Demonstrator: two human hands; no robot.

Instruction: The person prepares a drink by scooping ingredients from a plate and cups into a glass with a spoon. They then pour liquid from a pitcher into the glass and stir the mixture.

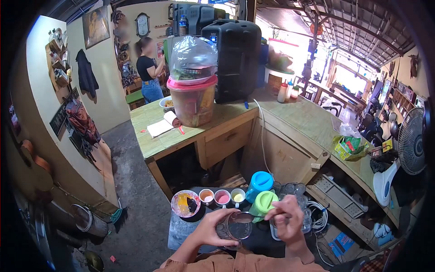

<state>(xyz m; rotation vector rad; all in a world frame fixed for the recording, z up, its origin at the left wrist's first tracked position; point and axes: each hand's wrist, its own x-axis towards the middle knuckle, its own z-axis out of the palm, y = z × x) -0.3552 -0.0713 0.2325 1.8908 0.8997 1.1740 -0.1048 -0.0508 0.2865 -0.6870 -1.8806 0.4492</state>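
My left hand point(215, 229) is wrapped round a clear glass point(239, 230), tilted so that its mouth faces me. My right hand point(288, 218) pinches the handle of a metal spoon point(244, 217), whose bowl lies at the rim of the glass. Just beyond the hands stand a green-lidded pitcher point(265, 201) and a blue-lidded one point(261, 181). Three cups with powders, orange-white point(206, 196), pink point(222, 197) and pale yellow point(238, 196), stand in a row left of the pitchers. Left of them is a patterned bowl point(185, 203) with something yellow and a dark item.
A glass tray point(275, 231) sits under my right hand, near several upturned glasses point(290, 188) and coiled white cable point(318, 217). On the counter point(290, 122) are a pink-rimmed bucket point(192, 102), a black speaker point(232, 59) and sauce bottles point(282, 92). A person point(149, 70) stands behind; a fan point(411, 140) is right.
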